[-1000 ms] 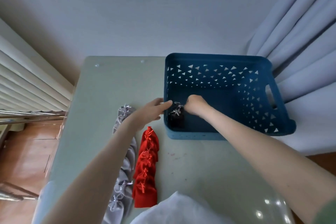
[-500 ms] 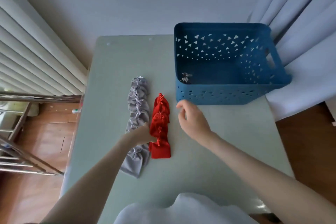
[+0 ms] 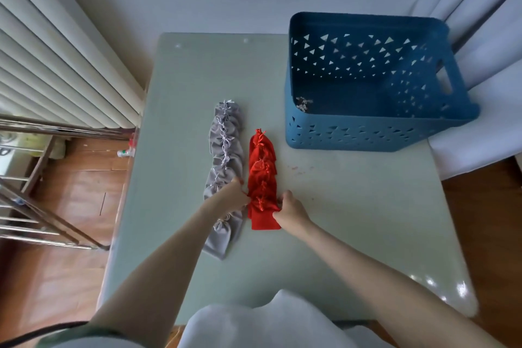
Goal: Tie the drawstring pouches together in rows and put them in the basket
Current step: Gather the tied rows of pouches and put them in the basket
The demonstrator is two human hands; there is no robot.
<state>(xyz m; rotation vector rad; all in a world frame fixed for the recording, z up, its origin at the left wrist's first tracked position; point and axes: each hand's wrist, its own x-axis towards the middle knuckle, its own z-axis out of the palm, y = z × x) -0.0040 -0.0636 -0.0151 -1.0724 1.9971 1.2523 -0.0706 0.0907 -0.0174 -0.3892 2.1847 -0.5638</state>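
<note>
A row of red drawstring pouches (image 3: 262,167) lies on the pale green table (image 3: 353,206), left of the blue basket (image 3: 353,135). A longer row of grey pouches (image 3: 226,147) lies beside it on the left. My left hand (image 3: 236,196) pinches the left side of the red row near its lower end. My right hand (image 3: 291,210) grips the same row from the right. Inside the basket's near-left corner, the white strings of a dark pouch row (image 3: 303,103) show above the wall; the pouches themselves are mostly hidden.
A white radiator (image 3: 56,65) and a metal rack (image 3: 36,178) stand left of the table over a wooden floor. Pale curtains (image 3: 480,8) hang behind and right of the basket. White cloth (image 3: 268,322) lies at the table's near edge.
Both hands left the basket, where the dark pouch row now lies, and came back toward me. They have closed on the lower end of the red row.
</note>
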